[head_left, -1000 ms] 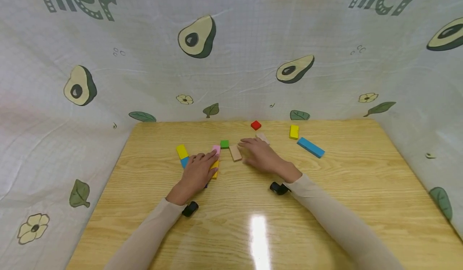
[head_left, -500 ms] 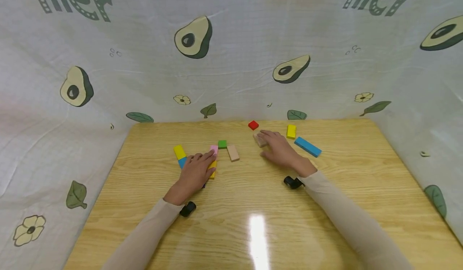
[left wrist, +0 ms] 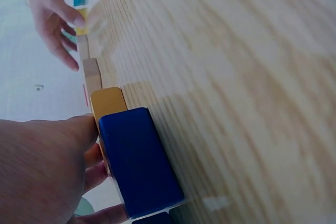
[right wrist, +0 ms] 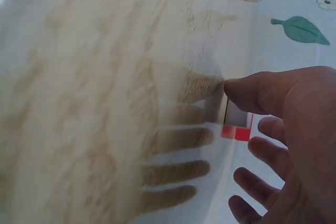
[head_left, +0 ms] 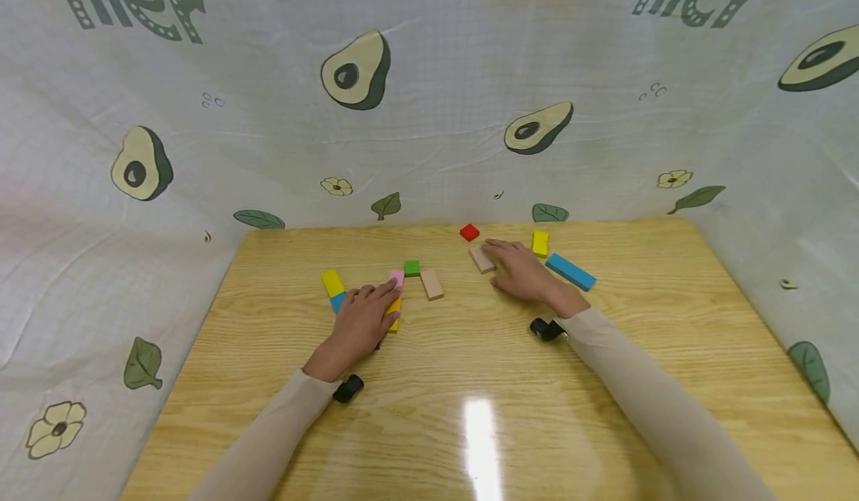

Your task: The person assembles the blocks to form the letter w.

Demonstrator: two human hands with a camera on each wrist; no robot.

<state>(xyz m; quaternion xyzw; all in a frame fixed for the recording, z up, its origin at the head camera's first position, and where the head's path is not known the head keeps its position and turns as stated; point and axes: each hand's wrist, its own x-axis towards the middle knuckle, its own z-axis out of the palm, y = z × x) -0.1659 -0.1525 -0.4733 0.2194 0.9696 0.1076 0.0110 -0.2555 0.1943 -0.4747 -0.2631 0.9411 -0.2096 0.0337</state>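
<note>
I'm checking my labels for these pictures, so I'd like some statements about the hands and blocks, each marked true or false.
1. The left hand partly covers the pink rectangular block. True.
2. The right hand holds the small red square block. False: the small red square block lies on the table, beyond that hand.
3. Two pale wood-coloured rectangular blocks show in the head view. True.
4. The long blue rectangular block lies left of the left hand. False: the long blue rectangular block lies right of the right hand.
5. The small green square block lies next to the pink one. True.
</note>
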